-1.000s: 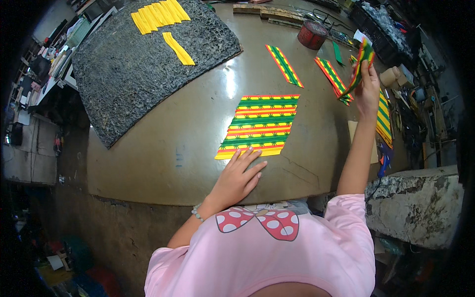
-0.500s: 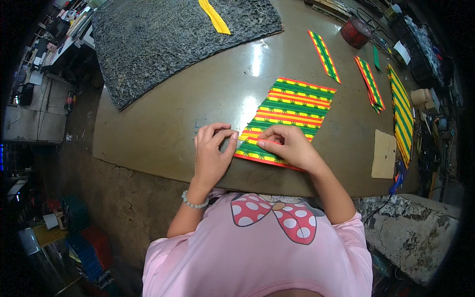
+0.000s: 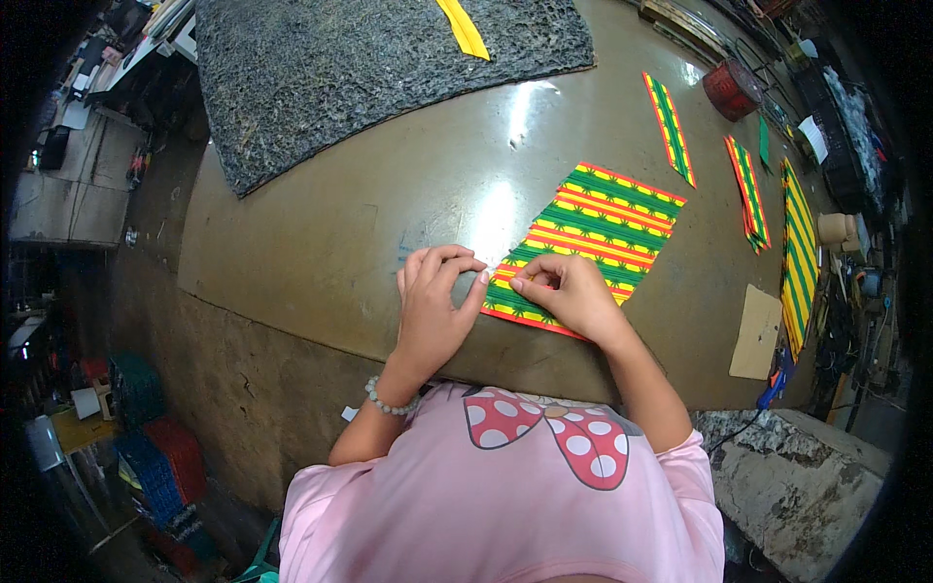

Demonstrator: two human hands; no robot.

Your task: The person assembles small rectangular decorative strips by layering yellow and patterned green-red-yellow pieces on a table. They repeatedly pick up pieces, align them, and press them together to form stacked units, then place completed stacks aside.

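Several red, yellow and green strips with dark leaf shapes lie in slanted rows, forming one patterned panel [image 3: 617, 219] on the table in front of me. My right hand [image 3: 573, 296] rests over its lower part, thumb and forefinger pinched together near the left edge. A bit of orange-red shows between those fingers, too small to name. My left hand [image 3: 437, 296], a beaded bracelet [image 3: 389, 398] at its wrist, is at the panel's lower left corner. Its thumb and forefinger tips nearly meet at a tiny pale spot; whatever they hold cannot be made out.
A rough dark slab [image 3: 389, 83] with a yellow strip [image 3: 466, 31] covers the far left of the table [image 3: 292, 253]. Towards the right lie a loose patterned strip [image 3: 669, 126], a small stack [image 3: 746, 189], striped green-yellow pieces [image 3: 799, 253], brown card [image 3: 756, 332], blue-handled scissors [image 3: 775, 381] and a red tin [image 3: 732, 89].
The view has shifted, so the table's contents sit farther right. Both hands stay at the panel's lower left. A small white scrap now shows beside my left forearm.
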